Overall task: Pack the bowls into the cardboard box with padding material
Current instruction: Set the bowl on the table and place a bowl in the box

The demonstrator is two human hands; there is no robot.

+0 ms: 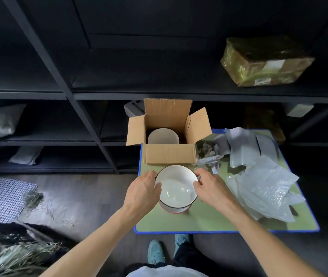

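Head view: left hand (143,188) and right hand (209,188) grip opposite sides of the white bowl (176,188) at its rim, fingers curled. Open cardboard box (169,154) sits just beyond the grip, with a second bowl (163,135) inside. Bubble wrap (265,188) lies right of the grip. Best to keep the bowl level and lay wrap over the boxed bowl first, so the two don't knock.

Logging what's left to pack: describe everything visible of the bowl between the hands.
The bowl is glossy white inside, ceramic-looking, with a thin dark rim line and red lower outside. Upright and empty, it is over the green mat, in front of the cardboard box. The left hand and right hand grip its rim on opposite sides.
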